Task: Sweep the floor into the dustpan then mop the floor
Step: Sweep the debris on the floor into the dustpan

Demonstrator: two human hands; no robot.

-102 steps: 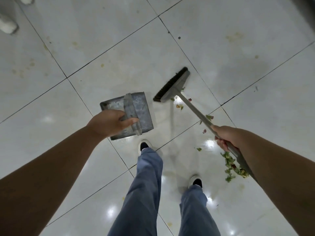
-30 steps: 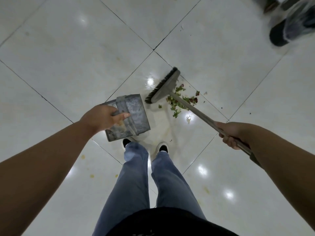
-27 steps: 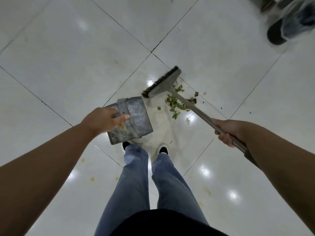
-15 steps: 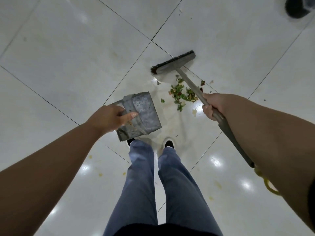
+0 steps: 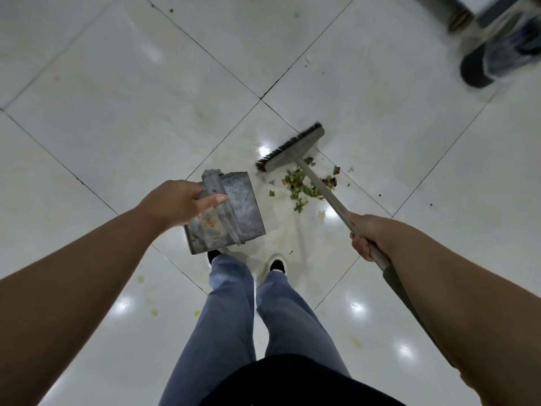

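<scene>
A grey metal dustpan [image 5: 240,209] hangs above the white tiled floor [image 5: 123,92], in front of my feet. My left hand [image 5: 178,205] grips its upright handle. My right hand [image 5: 370,234] holds the grey broom handle [image 5: 325,190]. The broom head [image 5: 291,149] with black bristles sits on the floor beyond a small pile of green and red scraps [image 5: 304,186]. That pile lies just right of the dustpan, under the handle.
My legs in blue jeans and two shoes [image 5: 275,263] stand right behind the dustpan. Yellowish stains [image 5: 153,312] dot the tiles at lower left. A dark bin with a plastic bag [image 5: 497,58], blurred, stands at the top right corner.
The broom head has come back toward me and sits closer to the scrap pile. My right hand has slid down and right along the handle. The dustpan stays in my left hand.
</scene>
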